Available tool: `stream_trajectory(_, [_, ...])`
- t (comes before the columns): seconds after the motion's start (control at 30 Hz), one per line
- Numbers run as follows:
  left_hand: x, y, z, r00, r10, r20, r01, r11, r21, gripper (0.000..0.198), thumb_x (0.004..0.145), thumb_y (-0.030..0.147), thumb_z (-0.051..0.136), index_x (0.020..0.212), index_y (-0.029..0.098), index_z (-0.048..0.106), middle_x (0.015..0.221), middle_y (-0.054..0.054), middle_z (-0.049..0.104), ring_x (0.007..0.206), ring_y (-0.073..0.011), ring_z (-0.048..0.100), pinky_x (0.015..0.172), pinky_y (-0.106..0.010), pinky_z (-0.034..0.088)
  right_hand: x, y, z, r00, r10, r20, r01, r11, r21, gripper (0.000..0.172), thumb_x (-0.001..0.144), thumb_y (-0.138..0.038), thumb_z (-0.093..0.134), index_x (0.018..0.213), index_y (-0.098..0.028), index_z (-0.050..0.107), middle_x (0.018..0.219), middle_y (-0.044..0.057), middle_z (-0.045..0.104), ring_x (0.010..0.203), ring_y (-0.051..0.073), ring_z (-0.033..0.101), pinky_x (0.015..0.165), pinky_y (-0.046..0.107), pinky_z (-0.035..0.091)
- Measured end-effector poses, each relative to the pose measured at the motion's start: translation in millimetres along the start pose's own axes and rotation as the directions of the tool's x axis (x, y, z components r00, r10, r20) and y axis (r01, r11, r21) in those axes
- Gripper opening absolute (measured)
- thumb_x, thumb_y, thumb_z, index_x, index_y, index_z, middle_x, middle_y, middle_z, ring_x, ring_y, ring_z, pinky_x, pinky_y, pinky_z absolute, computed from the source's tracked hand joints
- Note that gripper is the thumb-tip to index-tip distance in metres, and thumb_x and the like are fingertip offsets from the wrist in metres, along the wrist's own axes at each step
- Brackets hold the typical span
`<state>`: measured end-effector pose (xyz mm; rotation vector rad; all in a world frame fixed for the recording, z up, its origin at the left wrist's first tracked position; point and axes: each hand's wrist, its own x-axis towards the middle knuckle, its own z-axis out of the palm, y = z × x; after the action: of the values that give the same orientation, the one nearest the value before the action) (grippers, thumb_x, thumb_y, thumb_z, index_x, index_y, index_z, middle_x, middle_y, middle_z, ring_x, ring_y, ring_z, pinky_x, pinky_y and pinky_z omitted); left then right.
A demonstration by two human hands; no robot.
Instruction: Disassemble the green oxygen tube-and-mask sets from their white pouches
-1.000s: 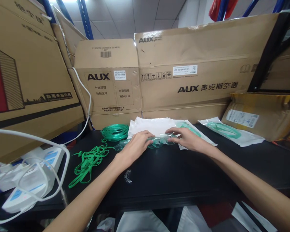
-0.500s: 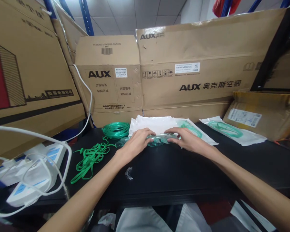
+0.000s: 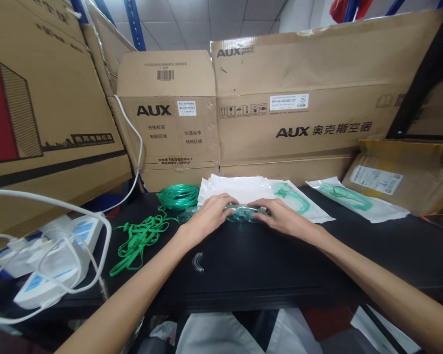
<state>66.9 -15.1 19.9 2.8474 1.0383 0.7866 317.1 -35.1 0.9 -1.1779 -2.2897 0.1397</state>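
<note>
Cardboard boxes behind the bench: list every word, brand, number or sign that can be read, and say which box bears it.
"AUX": small middle box, front.
"AUX": long box, top left corner.
"AUX 奥克斯空调": long box, front.
"25": white label on the long box; its other print is too small.
Handling symbols: long box.
Barcode digits, the stickers and the left box strip: too small or blurred.

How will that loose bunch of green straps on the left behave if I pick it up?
The green straps lie as thin, flat loops tangled on the black table, so they will probably be floppy and light. Lifting one loop would likely drag the others along. Being flat, they should not roll.
</note>
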Motion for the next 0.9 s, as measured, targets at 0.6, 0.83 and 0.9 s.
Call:
stream_trajectory(0.6, [-5.4, 6.5, -0.4, 1.0, 0.026, -0.015, -0.024, 0.995, 0.098, 0.027, 0.104, 0.022, 0.051, 0.128, 0.019, 0.061, 0.126, -0.01, 0.063, 0.122, -0.0258, 0.061, 0.104, -0.04, 0.049, -32.0, 4.7, -18.6, 0.981, 0.026, -0.194, -0.074, 0.967, -0.244, 0.04, 0.104, -0.04, 0.05, 0.137, -0.021, 0.06, 0.134, 0.014, 0.065, 0.121, 0.03, 0.064, 0.104, 0.044, 0.048])
stream_trajectory(0.83, [-21.7, 82.2, -16.1, 0.999, 0.042, -0.023, -0.043, 0.996, -0.083, 0.028, 0.105, 0.03, 0.052, 0.127, 0.022, 0.067, 0.128, -0.008, 0.067, 0.119, -0.0247, 0.062, 0.108, -0.042, 0.048, -104.7, 53.6, -59.6, 0.959, 0.229, -0.17, -0.276, 0.892, -0.358, 0.037, 0.102, -0.044, 0.051, 0.089, -0.02, 0.076, 0.086, 0.009, 0.08, 0.076, 0.028, 0.075, 0.067, 0.036, 0.053])
stream_trajectory(0.9, [-26.6, 117.6, -12.1, 0.993, 0.114, 0.036, -0.095, 0.935, -0.342, 0.025, 0.104, 0.032, 0.053, 0.119, 0.027, 0.073, 0.123, -0.003, 0.071, 0.117, -0.0214, 0.064, 0.109, -0.036, 0.047, -116.2, 68.4, -53.8, 0.954, 0.255, -0.157, -0.297, 0.877, -0.379, 0.037, 0.103, -0.043, 0.049, 0.103, -0.019, 0.078, 0.102, 0.01, 0.082, 0.093, 0.031, 0.077, 0.074, 0.035, 0.055])
